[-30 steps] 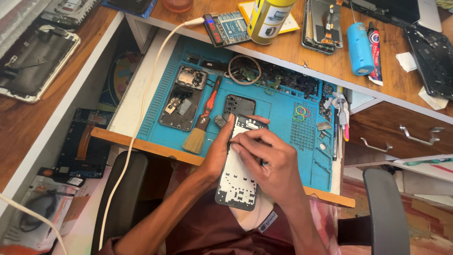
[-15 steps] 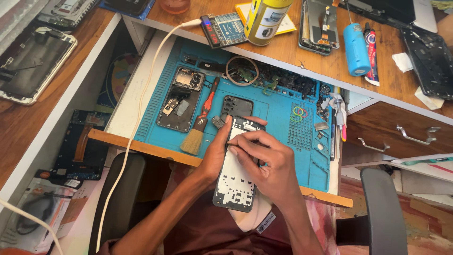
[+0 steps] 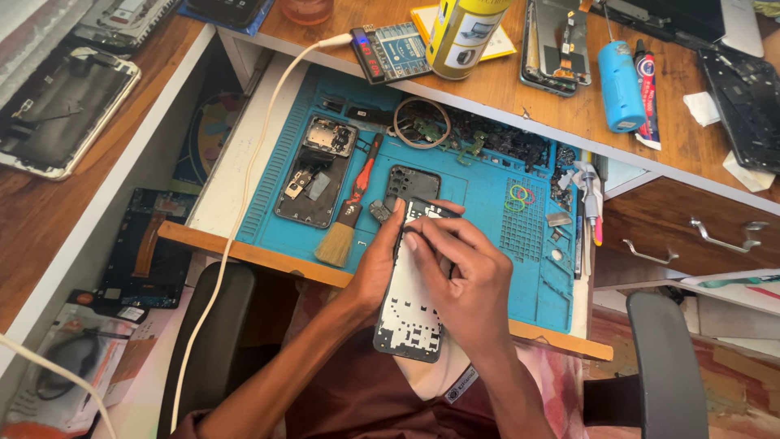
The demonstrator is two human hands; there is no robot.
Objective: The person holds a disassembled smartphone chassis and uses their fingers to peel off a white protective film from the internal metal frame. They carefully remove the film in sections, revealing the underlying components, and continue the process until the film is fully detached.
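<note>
1. The phone frame [image 3: 409,301] was a long, pale grey panel with dark cut-outs near its lower end and a black upper edge, held over the near edge of the blue mat [image 3: 487,211].
2. The left hand [image 3: 375,264] had its grip closed around the frame's left side.
3. The right hand [image 3: 463,280] lay across the frame, its grip closed on the top part, fingertips [image 3: 412,241] pressing there.
4. A brush [image 3: 345,223] and an opened phone [image 3: 315,169] lay on the mat to the left.
</note>
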